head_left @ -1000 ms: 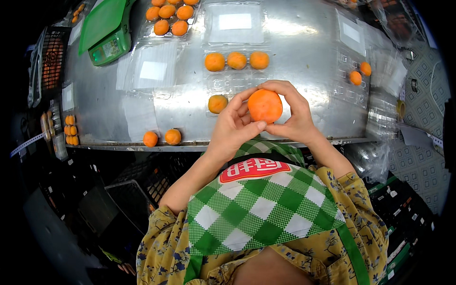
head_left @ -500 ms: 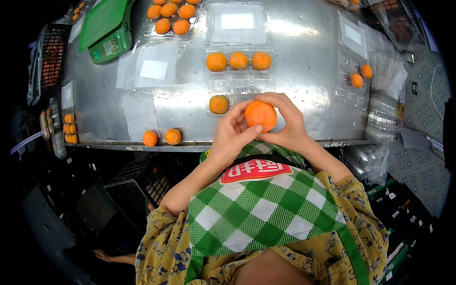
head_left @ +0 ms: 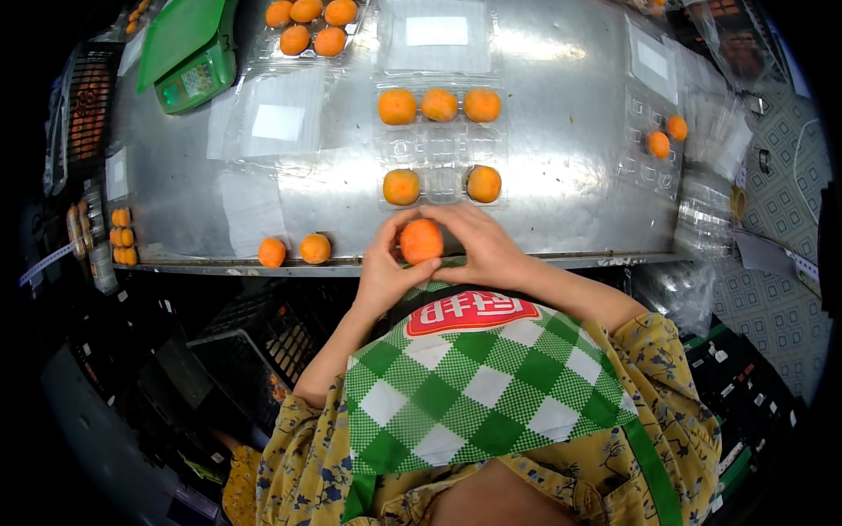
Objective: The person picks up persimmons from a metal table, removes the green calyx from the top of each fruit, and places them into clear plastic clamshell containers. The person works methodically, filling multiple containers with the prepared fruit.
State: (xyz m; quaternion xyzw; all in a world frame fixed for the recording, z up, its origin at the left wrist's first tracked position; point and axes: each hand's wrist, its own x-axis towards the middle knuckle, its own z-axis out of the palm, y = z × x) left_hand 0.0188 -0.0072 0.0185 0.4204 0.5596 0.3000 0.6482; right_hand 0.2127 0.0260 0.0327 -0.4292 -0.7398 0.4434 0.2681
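Observation:
Between my two hands, just in front of the table's near edge, is a round, deep orange fruit (head_left: pixel 422 241). My left hand (head_left: pixel 386 266) curls around its left side, thumb at the bottom. From the right, the fingers of my right hand (head_left: pixel 481 247) reach over the top of the fruit, with the thumb below it. Just beyond my hands lies a clear plastic clamshell tray (head_left: pixel 443 142). It holds three orange fruits (head_left: pixel 439 104) in its far row. In the near row, one fruit (head_left: pixel 402 188) sits left and another (head_left: pixel 484 184) right, with a bare compartment between.
Two loose fruits (head_left: pixel 315 248) lie at the table's front edge, left. Farther back are a filled tray (head_left: pixel 330 41), stacked clear lids (head_left: pixel 282 114) and a green scale (head_left: pixel 195 53). Another tray (head_left: pixel 645 162) with two fruits is at right. Black crates (head_left: pixel 254 359) stand below left.
Both hands have drawn left and slightly toward me with the fruit. The near-right fruit in the tray now shows where my hands were in front. The view has shifted slightly.

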